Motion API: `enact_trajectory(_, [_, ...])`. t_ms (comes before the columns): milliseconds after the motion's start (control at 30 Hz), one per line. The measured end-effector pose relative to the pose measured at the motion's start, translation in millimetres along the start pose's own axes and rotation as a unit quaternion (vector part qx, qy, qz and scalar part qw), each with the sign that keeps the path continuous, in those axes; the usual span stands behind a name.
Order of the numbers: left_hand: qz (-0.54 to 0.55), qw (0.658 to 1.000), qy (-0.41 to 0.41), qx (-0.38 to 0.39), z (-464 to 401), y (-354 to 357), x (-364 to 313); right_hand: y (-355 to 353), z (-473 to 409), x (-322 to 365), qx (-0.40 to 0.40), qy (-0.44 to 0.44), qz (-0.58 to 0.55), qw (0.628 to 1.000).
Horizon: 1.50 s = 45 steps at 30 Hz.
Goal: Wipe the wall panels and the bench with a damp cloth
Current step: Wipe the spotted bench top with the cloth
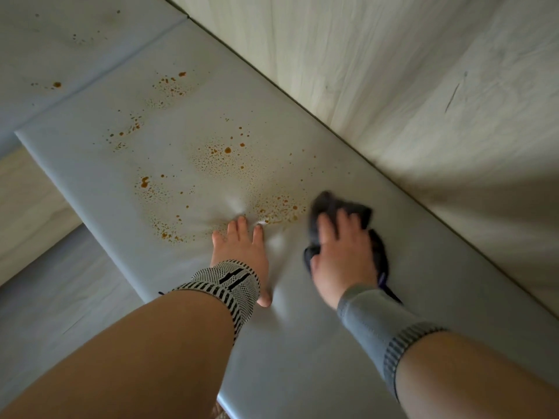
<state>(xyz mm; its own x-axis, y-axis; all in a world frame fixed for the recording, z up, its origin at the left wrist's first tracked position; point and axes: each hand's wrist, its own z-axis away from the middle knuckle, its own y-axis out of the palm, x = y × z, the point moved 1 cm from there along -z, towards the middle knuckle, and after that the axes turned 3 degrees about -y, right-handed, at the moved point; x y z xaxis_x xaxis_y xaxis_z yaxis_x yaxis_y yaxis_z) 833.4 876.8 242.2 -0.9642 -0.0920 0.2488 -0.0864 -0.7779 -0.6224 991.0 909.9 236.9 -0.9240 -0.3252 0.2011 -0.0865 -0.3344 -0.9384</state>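
The bench, padded and pale grey, is seen running diagonally, its far long edge meeting the pale wood-grain wall panel along a dark seam. Its near edge drops to the floor at the left. Orange-brown spots are scattered over the middle of the pad, with bare pad left between them and the wall seam. The left hand is pressed flat on the pad, fingers straight and slightly spread, the padding dimpled at the fingertips. A patterned wrist band is worn. The right hand is laid over a dark cloth, fingers curled into it; the cloth lies on the pad just right of the nearest spots, near the wall. A grey wrist band is worn.
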Motion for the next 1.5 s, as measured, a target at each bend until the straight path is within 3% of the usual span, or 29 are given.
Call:
enact_trajectory(67, [-0.003, 1.000, -0.001, 0.000, 0.1, -1.7, -1.1, 7.1, 9.2, 3.5, 0.067, -0.182, 0.007, 0.981])
enact_trajectory(100, [-0.002, 1.000, -0.001, 0.002, 0.5, -1.7, -1.1, 6.9, 7.0, -3.6, 0.073, -0.231, 0.025, 0.970])
enact_trajectory(133, [-0.001, 1.000, -0.001, 0.004, 0.9, -1.4, -0.6, 7.2, 2.6, -14.4, 0.040, -0.226, 0.032, 0.973])
enact_trajectory(200, [-0.001, 1.000, -0.001, 0.006, 0.8, -0.4, -0.3, 3.4, -8.6, -42.3, -0.043, -0.061, 0.021, 0.997])
enact_trajectory(267, [-0.001, 1.000, -0.001, 0.006, -1.0, 0.0, -0.5, -8.0, -14.2, -57.1, -0.033, 0.144, -0.045, 0.988])
enact_trajectory(333, [-0.001, 1.000, -0.001, 0.010, -1.5, 0.0, -0.8, -8.9, -16.1, -47.6, -0.029, 0.224, -0.068, 0.972])
enact_trajectory(400, [-0.001, 1.000, -0.003, 0.011, -1.7, 0.2, -1.2, -1.7, -7.6, -20.7, -0.030, 0.127, -0.032, 0.991])
enact_trajectory(500, [-0.009, 1.000, -0.003, 0.005, -1.4, -0.9, -2.2, 15.9, 14.4, 1.5, 0.013, -0.140, 0.030, 0.990])
enact_trajectory(567, [-0.015, 1.000, -0.003, 0.009, -0.4, -1.6, -2.3, 12.1, 14.2, -11.7, 0.026, -0.203, 0.056, 0.977])
enact_trajectory(633, [-0.017, 1.000, -0.008, 0.011, -1.2, -2.9, -3.4, 0.8, 11.5, -24.2, -0.018, -0.166, 0.055, 0.985])
enact_trajectory(733, [-0.022, 1.000, -0.010, 0.012, -2.9, -5.4, -5.3, -17.6, 6.8, -25.1, -0.057, -0.030, 0.018, 0.998])
enact_trajectory(800, [-0.020, 1.000, -0.010, 0.015, -1.3, -5.3, -4.7, -36.1, 0.3, -14.6, -0.043, 0.055, -0.109, 0.992])
enact_trajectory(833, [-0.020, 1.000, -0.009, 0.014, -0.9, -5.1, -4.4, -45.8, -5.6, -10.2, -0.047, 0.120, -0.235, 0.963])
enact_trajectory(900, [-0.020, 1.000, -0.006, 0.010, -1.5, -5.1, -4.2, -57.3, -20.8, -11.1, -0.080, 0.233, -0.489, 0.837])
enact_trajectory(933, [-0.021, 1.000, -0.005, 0.012, -1.2, -5.0, -4.3, -58.2, -27.0, -17.4, -0.112, 0.261, -0.551, 0.784])
enact_trajectory(967, [-0.022, 1.000, -0.004, 0.014, -0.4, -4.9, -3.9, -57.8, -31.8, -26.1, -0.126, 0.282, -0.563, 0.766])
enact_trajectory(1100, [-0.015, 1.000, -0.001, 0.016, -0.2, -4.7, -3.6, -53.8, -17.1, -73.9, -0.146, 0.421, -0.272, 0.853])
enact_trajectory(1133, [-0.013, 1.000, 0.000, 0.015, -0.6, -4.5, -3.3, -56.9, -12.9, -75.6, -0.174, 0.403, -0.231, 0.868])
enact_trajectory(1200, [-0.009, 1.000, -0.001, 0.016, -0.7, -3.8, -3.1, -58.4, -15.5, -61.2, -0.204, 0.273, -0.175, 0.924])
enact_trajectory(1267, [-0.007, 1.000, -0.001, 0.013, -1.0, -3.2, -2.8, -49.0, -27.0, -37.9, -0.136, 0.175, -0.162, 0.962])
enact_trajectory(1367, [-0.004, 1.000, -0.001, 0.014, -0.6, -1.9, -2.6, -27.5, -34.3, -8.0, 0.013, 0.167, -0.118, 0.979])
enact_trajectory(1433, [-0.004, 1.000, -0.003, 0.008, -0.9, -2.2, -2.3, -12.3, -23.0, 3.2, 0.058, 0.048, -0.022, 0.997])
enact_trajectory(1500, [-0.002, 1.000, 0.000, 0.007, -1.1, -2.2, -2.9, -9.3, -8.2, -6.0, 0.083, -0.093, 0.047, 0.991])
